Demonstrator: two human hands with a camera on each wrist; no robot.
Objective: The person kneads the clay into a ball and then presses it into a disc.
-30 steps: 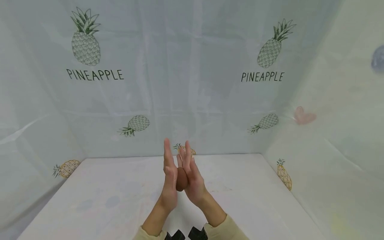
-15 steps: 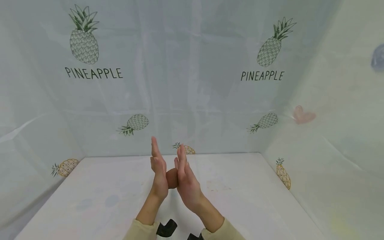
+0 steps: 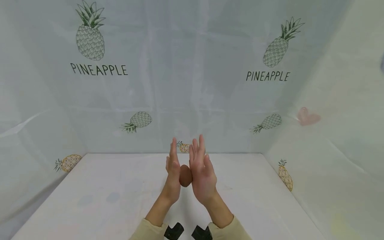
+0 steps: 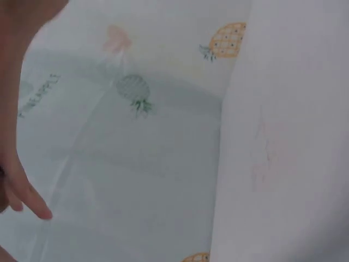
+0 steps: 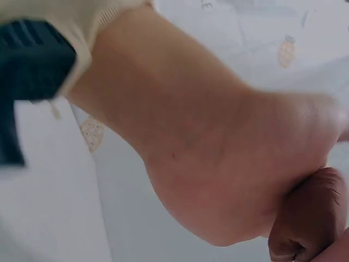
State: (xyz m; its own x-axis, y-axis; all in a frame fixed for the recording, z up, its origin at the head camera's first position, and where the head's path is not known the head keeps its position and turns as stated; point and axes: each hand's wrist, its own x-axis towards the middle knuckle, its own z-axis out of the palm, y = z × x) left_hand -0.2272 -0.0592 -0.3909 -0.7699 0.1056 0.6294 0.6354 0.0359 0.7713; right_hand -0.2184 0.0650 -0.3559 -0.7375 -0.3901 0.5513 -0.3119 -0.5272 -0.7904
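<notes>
Between the two upright palms in the head view sits a brown lump, smooth and egg-shaped, like modelling clay. My left hand presses it from the left with straight fingers pointing up. From the right, my right hand presses flat against it, its fingers also straight. The right wrist view shows the brown lump close up, with a crease and a small hollow at its lower end, against the heel of the right hand. Only part of a hand shows along the left edge of the left wrist view.
A white-covered table lies below the hands. A pale curtain printed with pineapples hangs behind and at both sides. Black wrist mounts sit at the beige sleeves.
Both hands, pressed around the lump, went left and then back right. The palms slid against each other, and the lump turned from rounder-looking to an upright oval. The head view shifted slightly.
</notes>
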